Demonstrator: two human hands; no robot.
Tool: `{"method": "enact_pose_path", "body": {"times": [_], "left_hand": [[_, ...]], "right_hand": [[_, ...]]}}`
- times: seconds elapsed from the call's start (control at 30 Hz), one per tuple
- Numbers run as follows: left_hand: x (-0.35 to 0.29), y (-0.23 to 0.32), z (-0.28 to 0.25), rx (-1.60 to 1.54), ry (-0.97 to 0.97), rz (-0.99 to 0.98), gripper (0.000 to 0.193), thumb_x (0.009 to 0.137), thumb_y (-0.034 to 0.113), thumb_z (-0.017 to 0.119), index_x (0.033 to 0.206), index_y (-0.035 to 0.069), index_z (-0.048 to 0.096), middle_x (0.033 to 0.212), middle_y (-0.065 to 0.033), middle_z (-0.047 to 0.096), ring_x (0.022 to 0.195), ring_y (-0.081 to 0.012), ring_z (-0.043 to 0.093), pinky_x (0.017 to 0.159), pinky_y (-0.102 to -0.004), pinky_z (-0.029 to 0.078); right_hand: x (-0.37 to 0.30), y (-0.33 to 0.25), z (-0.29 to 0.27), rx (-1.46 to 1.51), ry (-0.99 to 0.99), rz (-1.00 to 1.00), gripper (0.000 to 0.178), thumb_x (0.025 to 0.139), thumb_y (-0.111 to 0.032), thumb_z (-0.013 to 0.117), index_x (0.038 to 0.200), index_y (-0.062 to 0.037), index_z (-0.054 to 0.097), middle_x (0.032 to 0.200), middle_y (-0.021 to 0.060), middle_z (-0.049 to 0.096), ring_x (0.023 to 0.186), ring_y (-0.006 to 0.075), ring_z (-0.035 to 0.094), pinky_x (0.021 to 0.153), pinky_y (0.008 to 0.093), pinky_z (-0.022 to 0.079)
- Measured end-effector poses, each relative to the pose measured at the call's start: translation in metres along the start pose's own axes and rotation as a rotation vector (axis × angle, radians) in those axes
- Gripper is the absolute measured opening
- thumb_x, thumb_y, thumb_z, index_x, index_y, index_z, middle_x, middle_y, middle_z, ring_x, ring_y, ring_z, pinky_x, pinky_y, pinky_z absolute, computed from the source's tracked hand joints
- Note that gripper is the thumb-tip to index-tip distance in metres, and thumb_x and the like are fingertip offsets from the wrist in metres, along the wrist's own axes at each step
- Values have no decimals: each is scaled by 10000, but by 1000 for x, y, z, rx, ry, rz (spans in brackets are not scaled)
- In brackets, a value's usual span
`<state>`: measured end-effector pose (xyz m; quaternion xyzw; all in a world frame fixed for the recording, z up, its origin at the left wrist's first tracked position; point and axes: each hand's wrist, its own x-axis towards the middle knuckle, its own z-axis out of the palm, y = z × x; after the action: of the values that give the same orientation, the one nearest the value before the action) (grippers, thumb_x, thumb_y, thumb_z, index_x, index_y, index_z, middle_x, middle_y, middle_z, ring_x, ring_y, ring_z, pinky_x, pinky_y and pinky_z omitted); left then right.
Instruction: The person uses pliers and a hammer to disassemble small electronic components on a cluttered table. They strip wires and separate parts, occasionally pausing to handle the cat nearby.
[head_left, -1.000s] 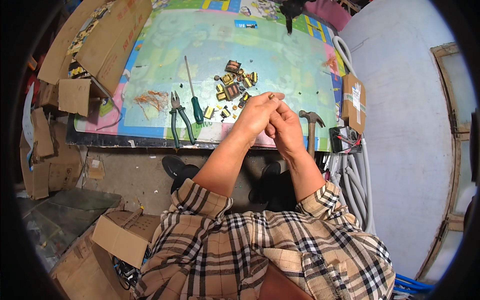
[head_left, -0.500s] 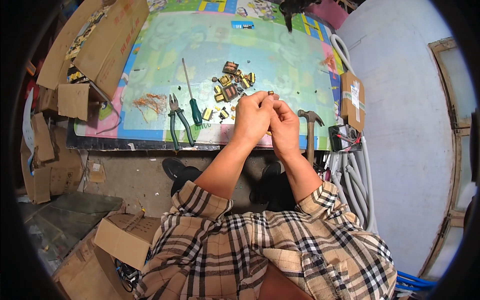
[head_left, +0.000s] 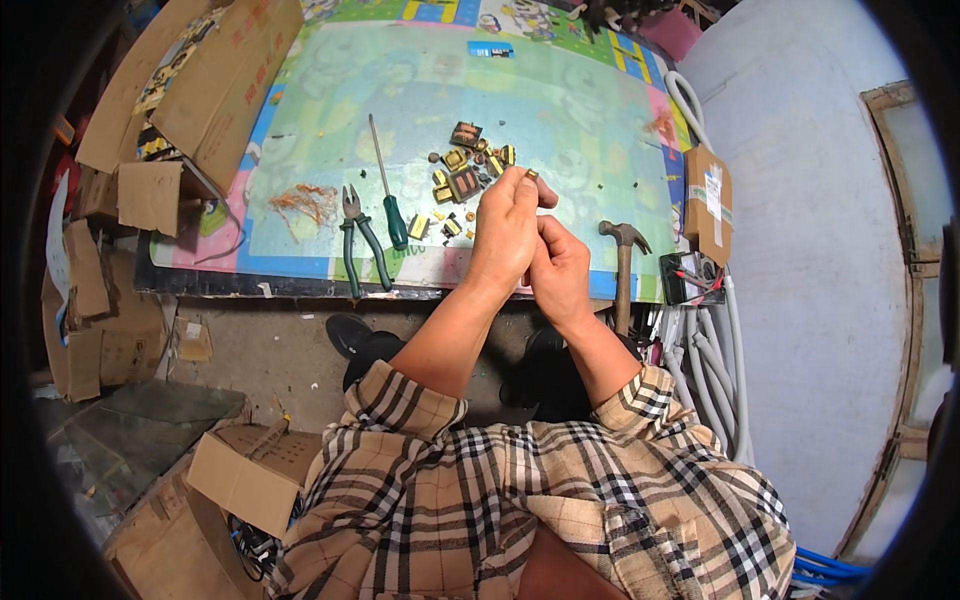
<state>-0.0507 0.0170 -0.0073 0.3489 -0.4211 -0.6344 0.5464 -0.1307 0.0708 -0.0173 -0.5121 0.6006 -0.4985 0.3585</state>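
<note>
Over the front part of the table, my left hand [head_left: 506,228] pinches a small brass-coloured and dark component [head_left: 531,174] at its fingertips. The component looks like a little wound coil, though it is too small to be sure. Just to the right and nearer me, my right hand [head_left: 561,265] has its fingers curled in against the left. Whatever it may hold is hidden. Beyond my left hand lies a loose pile of small transformers [head_left: 463,183] with yellow tape and dark cores. A few smaller yellow and black bits [head_left: 420,226] lie nearer the edge.
Left of the pile are a green-handled screwdriver [head_left: 393,219], pliers [head_left: 362,240] and a tangle of copper wire [head_left: 304,205]. A claw hammer [head_left: 624,262] lies at the right. Cardboard boxes [head_left: 235,85] stand at the left, another small box [head_left: 706,205] at the right edge.
My right hand has slid back toward me, off the component, while my left keeps it pinched and shifts slightly left. The dark animal at the far edge has moved back.
</note>
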Motion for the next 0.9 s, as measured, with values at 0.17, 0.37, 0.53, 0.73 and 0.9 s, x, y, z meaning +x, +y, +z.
{"method": "enact_pose_path", "body": {"times": [0.17,0.37,0.53,0.73,0.9], "left_hand": [[2,-1,-3,-36,1,30,242,975,138,362,833,-2,498,742,-70,544,689,-144,530,687,-297,451],[0,5,-2,-66,2,-34,216,985,155,362,862,25,482,731,-42,497,613,-123,496,607,-274,441],[-2,14,-5,-139,-49,-164,215,988,184,367,882,30,473,694,-45,490,518,-121,451,524,-285,435],[5,4,-13,-146,87,-124,219,983,205,372,916,37,496,733,-81,567,573,-138,533,568,-281,487],[4,13,-15,146,-21,-196,322,953,275,454,799,23,579,636,-57,552,509,-106,482,501,-248,410]], "right_hand": [[-19,15,-4,-252,-78,-72,114,874,-56,532,878,12,624,620,96,584,544,143,562,546,279,451],[-67,45,-12,-314,-224,63,109,876,-59,534,869,9,619,635,125,579,555,198,590,556,312,464],[-84,54,-18,-290,-212,129,107,890,-61,526,870,-1,613,631,105,579,558,172,590,558,299,470],[-46,6,-40,252,-255,434,144,931,-137,518,887,-45,619,608,-15,541,433,39,399,407,184,295],[-18,-9,-57,378,-181,559,157,914,-113,533,950,2,633,583,-23,517,406,36,342,391,184,248]]}}
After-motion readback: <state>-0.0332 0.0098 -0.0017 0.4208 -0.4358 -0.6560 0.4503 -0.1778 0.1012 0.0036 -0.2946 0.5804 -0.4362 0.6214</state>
